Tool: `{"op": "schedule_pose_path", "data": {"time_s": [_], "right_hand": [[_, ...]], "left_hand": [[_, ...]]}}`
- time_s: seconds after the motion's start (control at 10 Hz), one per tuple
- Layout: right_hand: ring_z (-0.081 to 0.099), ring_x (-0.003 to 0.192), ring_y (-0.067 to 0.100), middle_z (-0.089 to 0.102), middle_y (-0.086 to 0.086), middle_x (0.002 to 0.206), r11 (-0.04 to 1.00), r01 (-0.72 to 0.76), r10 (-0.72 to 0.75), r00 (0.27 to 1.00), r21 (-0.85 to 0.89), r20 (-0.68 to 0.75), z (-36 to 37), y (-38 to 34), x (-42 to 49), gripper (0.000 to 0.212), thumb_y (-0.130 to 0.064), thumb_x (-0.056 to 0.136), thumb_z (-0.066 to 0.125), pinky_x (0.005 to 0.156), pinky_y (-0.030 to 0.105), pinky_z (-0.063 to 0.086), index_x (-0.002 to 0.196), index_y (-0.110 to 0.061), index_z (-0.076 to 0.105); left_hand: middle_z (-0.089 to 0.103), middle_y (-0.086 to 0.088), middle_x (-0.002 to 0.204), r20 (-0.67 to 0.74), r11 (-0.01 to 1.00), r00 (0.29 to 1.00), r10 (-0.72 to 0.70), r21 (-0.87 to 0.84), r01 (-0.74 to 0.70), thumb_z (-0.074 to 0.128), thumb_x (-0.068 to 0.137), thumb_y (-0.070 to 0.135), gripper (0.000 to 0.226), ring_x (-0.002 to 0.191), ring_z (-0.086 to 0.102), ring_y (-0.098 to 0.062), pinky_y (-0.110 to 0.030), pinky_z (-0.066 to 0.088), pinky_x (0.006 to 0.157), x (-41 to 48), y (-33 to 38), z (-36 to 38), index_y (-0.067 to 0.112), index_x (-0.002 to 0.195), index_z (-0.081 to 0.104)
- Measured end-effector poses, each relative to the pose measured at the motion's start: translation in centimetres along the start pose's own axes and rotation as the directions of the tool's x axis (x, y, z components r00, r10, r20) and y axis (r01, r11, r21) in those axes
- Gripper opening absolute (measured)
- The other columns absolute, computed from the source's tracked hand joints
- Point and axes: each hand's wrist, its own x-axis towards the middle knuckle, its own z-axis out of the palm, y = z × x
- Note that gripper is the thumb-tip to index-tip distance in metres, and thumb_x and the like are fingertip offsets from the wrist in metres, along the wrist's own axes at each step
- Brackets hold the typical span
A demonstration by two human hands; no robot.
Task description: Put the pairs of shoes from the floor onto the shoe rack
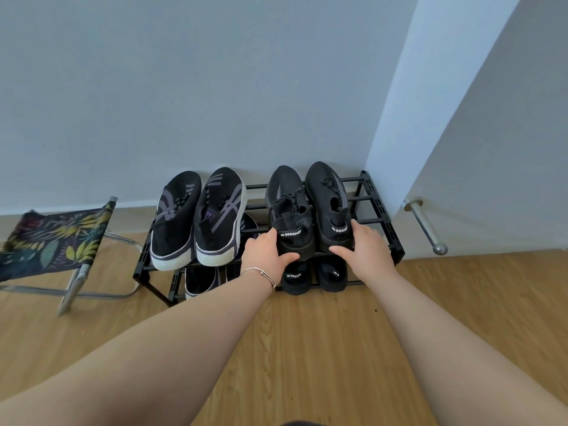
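Observation:
A black metal shoe rack (381, 210) stands against the wall. On the right of its top shelf sits a pair of black knit sneakers. My left hand (264, 256) grips the heel of the left black sneaker (287, 204). My right hand (365, 250) grips the heel of the right black sneaker (327, 198). A pair of black shoes with white soles (196, 216) rests on the left of the top shelf. Another black pair (313, 276) and a dark shoe (199, 281) sit on the lower shelf.
A folding stool with a leaf-print fabric seat (52, 238) stands left of the rack. A white door with a metal handle (425, 226) is at the right. Wooden floor (307, 348) lies in front of the rack.

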Motion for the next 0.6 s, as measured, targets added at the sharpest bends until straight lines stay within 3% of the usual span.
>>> {"op": "schedule_pose_path", "data": {"time_s": [0.2, 0.4, 0.6], "right_hand": [[0.048, 0.133, 0.031, 0.055, 0.011, 0.145, 0.993, -0.025, 0.026, 1.000, -0.116, 0.004, 0.0, -0.8, -0.3, 0.084, -0.059, 0.091, 0.058, 0.108, 0.045, 0.042, 0.153, -0.008, 0.035], [0.055, 0.121, 0.031, 0.062, 0.011, 0.132, 0.988, -0.043, 0.034, 0.997, -0.145, -0.063, 0.3, -1.1, -0.8, 0.076, -0.059, 0.088, 0.061, 0.100, 0.045, 0.048, 0.143, -0.009, 0.047], [0.045, 0.135, 0.030, 0.051, 0.013, 0.148, 0.999, 0.013, -0.020, 0.973, -0.029, -0.230, -0.1, -3.3, -2.4, 0.084, -0.049, 0.090, 0.066, 0.112, 0.041, 0.040, 0.153, -0.003, 0.034]], "left_hand": [[0.060, -0.008, 0.135, 0.017, 0.994, 0.999, 0.048, 0.100, -0.049, 0.063, 0.089, 0.053, 0.063, 0.125, 0.050, -0.035, -0.044, 0.047, 0.100, 1.3, 0.3, -0.5, 0.014, 0.136, 0.048], [0.056, -0.009, 0.140, 0.054, 0.987, 0.995, 0.088, 0.129, -0.094, 0.059, 0.092, 0.052, 0.067, 0.129, 0.046, -0.036, -0.044, 0.044, 0.103, 1.3, -0.4, -1.0, 0.014, 0.145, 0.042], [0.048, -0.012, 0.144, -0.037, 0.941, 0.974, 0.223, 0.269, -0.205, 0.044, 0.102, 0.038, 0.056, 0.128, 0.047, -0.032, -0.040, 0.038, 0.108, 0.7, -0.6, -3.1, 0.011, 0.150, 0.032]]}}
